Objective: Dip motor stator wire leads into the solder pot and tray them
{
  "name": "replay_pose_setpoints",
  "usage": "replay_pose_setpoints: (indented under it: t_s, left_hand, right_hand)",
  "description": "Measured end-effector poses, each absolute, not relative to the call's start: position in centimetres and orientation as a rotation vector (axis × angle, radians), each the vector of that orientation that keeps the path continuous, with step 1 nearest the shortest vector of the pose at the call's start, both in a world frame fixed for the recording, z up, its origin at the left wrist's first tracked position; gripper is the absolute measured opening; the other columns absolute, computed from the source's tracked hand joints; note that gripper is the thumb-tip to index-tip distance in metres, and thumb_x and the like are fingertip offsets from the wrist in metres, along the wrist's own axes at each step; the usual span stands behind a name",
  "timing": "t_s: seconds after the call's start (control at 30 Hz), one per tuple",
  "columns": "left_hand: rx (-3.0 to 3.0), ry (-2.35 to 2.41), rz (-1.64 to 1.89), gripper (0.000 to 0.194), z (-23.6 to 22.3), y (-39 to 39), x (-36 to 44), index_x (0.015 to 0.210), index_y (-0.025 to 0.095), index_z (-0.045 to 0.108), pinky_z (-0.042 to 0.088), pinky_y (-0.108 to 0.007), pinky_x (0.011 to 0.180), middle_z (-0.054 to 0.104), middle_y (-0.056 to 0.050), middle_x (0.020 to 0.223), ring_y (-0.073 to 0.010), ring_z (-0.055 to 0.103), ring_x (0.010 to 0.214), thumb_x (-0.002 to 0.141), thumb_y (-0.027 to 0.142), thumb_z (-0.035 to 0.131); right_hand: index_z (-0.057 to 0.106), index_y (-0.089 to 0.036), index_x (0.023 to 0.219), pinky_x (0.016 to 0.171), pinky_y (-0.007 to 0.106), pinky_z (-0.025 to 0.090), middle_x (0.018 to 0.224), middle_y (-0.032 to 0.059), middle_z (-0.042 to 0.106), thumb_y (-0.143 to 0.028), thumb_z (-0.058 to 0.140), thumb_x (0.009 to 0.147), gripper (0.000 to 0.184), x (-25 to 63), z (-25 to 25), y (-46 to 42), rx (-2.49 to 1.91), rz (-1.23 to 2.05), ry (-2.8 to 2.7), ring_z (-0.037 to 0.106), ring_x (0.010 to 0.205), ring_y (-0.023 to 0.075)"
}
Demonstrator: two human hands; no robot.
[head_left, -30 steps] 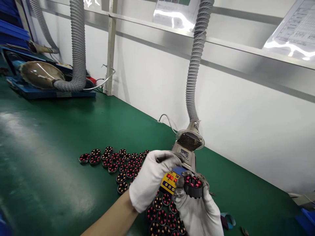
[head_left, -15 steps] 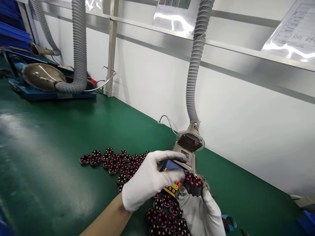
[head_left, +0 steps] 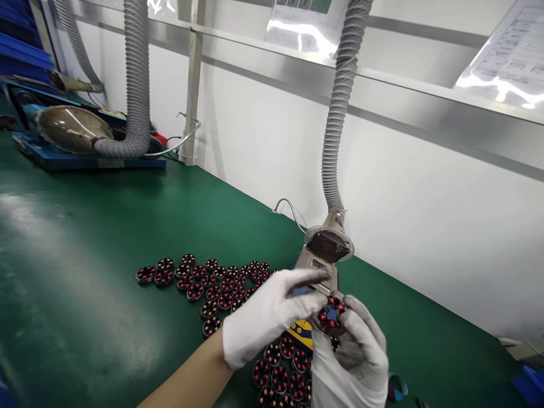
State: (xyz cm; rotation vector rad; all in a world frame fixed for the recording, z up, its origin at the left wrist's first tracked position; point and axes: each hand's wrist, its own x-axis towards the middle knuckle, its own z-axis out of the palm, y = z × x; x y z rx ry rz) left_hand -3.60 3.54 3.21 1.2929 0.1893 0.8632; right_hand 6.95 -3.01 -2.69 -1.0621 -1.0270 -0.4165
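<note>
A round black motor stator [head_left: 332, 315] with red windings is tilted so that its face and open centre show. My right hand [head_left: 355, 348], in a white glove with greyed fingertips, is closed around its right and lower side. My left hand [head_left: 272, 309], gloved the same way, reaches in from the left. One of its lower digits presses against the stator's upper left edge, while the upper finger stretches out above it. Behind both hands stands a blue and yellow device [head_left: 301, 333], partly covered by them.
Several similar stators [head_left: 208, 281] with red or copper windings lie left of the device, more in front [head_left: 279, 378]. A round fume hood [head_left: 329, 243] hangs on a grey hose [head_left: 338, 119]. A blue machine [head_left: 102, 163] stands back left on the green table [head_left: 106, 226].
The stator has tipped from lying nearly flat to facing me more. My right hand's fingers have come up around its right side. My left hand has shifted slightly right.
</note>
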Motion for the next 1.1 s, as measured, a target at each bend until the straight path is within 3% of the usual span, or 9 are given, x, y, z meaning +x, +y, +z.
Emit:
replay_pose_setpoints:
  t_s: [0.17,0.3,0.4,0.5,0.6,0.77,0.9,1.0,1.1]
  left_hand:
    - [1.019,0.209,0.892,0.022,1.8,2.8,-1.5,0.086,0.014,0.07,0.047,-0.022,0.075,0.067,-0.007,0.084,-0.0179,0.06,0.082,0.077,0.034,0.071]
    - [0.788,0.111,1.087,0.017,1.6,3.1,-1.5,0.083,0.02,0.068,0.045,-0.02,0.082,0.066,-0.002,0.087,-0.0137,0.059,0.086,0.076,0.035,0.074]
    - [0.827,0.15,1.054,0.022,2.2,3.5,-2.3,0.089,0.02,0.068,0.043,-0.024,0.089,0.066,-0.003,0.094,-0.0168,0.057,0.097,0.074,0.032,0.076]
    - [1.009,0.266,0.837,0.033,2.7,3.2,-2.6,0.09,0.014,0.069,0.047,-0.024,0.08,0.067,-0.008,0.089,-0.0195,0.06,0.088,0.064,0.029,0.083]
    - [0.942,0.301,0.932,0.022,2.8,2.7,-2.2,0.074,0.014,0.07,0.048,-0.021,0.068,0.067,-0.005,0.075,-0.0154,0.06,0.072,0.062,0.027,0.083]
    - [0.872,0.151,1.143,0.014,2.6,2.8,-2.6,0.082,0.021,0.07,0.048,-0.018,0.076,0.068,-0.002,0.086,-0.0128,0.061,0.08,0.07,0.023,0.078]
    - [0.985,0.185,0.929,0.024,3.0,3.3,-3.2,0.095,0.018,0.068,0.047,-0.019,0.079,0.066,-0.005,0.093,-0.014,0.059,0.086,0.072,0.016,0.075]
    - [1.015,0.228,0.873,0.016,3.3,3.4,-3.2,0.087,0.014,0.069,0.048,-0.019,0.074,0.067,-0.006,0.086,-0.0143,0.06,0.081,0.072,0.016,0.073]
    - [1.069,0.245,0.867,0.01,3.2,3.6,-3.1,0.08,0.012,0.069,0.047,-0.018,0.068,0.067,-0.006,0.08,-0.0135,0.059,0.074,0.072,0.015,0.072]
  right_hand:
    - [0.058,-0.035,0.115,0.084,0.033,0.054,0.118,0.0004,0.058,0.006,0.07,0.061,0.069,7.3,-3.5,-3.2,-1.104,-0.695,-1.246,0.059,0.102,0.0213]
    - [0.063,-0.033,0.104,0.069,0.033,0.059,0.108,0.0032,0.062,-0.001,0.073,0.064,0.052,7.4,-3.1,-3.8,-1.075,-0.528,-1.148,0.064,0.092,0.0226]
    - [0.063,-0.032,0.101,0.073,0.032,0.057,0.11,0.0023,0.061,-0.004,0.074,0.064,0.047,7.1,-2.6,-4.1,-1.056,-0.468,-1.043,0.063,0.095,0.021]
    - [0.063,-0.031,0.098,0.078,0.034,0.054,0.112,0.0013,0.061,-0.01,0.072,0.069,0.037,6.6,-2.6,-4.4,-1.087,-0.453,-0.997,0.06,0.102,0.0211]
    - [0.065,-0.028,0.093,0.08,0.04,0.054,0.113,0.0045,0.062,-0.016,0.073,0.07,0.027,6.7,-3.1,-4.9,-1.155,-0.312,-1.024,0.059,0.104,0.0258]
    - [0.066,-0.027,0.092,0.086,0.045,0.052,0.113,0.0067,0.063,-0.022,0.074,0.069,0.025,8.1,-3.3,-5.6,-1.203,-0.124,-1.04,0.058,0.107,0.0288]
    - [0.067,-0.027,0.089,0.088,0.047,0.051,0.109,0.0063,0.065,-0.025,0.073,0.071,0.019,8.1,-2.9,-5.7,-1.224,-0.03,-1.019,0.058,0.106,0.0289]
    - [0.067,-0.028,0.089,0.092,0.05,0.048,0.113,0.0039,0.063,-0.019,0.075,0.068,0.024,7.3,-2.7,-5.4,-1.191,-0.151,-1.069,0.056,0.109,0.0291]
    - [0.065,-0.032,0.098,0.094,0.048,0.046,0.116,0.0011,0.061,-0.014,0.069,0.073,0.031,6.7,-2.7,-4.9,-1.13,-0.249,-1.151,0.054,0.112,0.0262]
